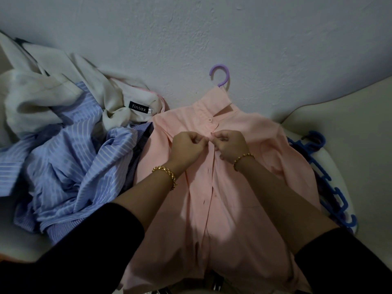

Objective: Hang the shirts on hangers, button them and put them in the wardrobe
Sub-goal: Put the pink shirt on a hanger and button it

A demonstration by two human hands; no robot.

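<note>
A pink shirt (250,187) lies front up on a white surface, its collar toward the wall. A purple hanger (221,74) is inside it; only the hook shows above the collar. The top button under the collar is fastened. My left hand (187,146) and my right hand (230,145) meet on the placket just below that button. Each pinches an edge of the pink shirt there. The button between the fingers is hidden. Lower down the placket lies unbuttoned.
A heap of shirts lies at the left: a blue striped shirt (70,166) and a cream shirt (53,92) with a black label. Several blue hangers (326,172) lie at the right beside the pink shirt. The wall (191,28) stands close behind.
</note>
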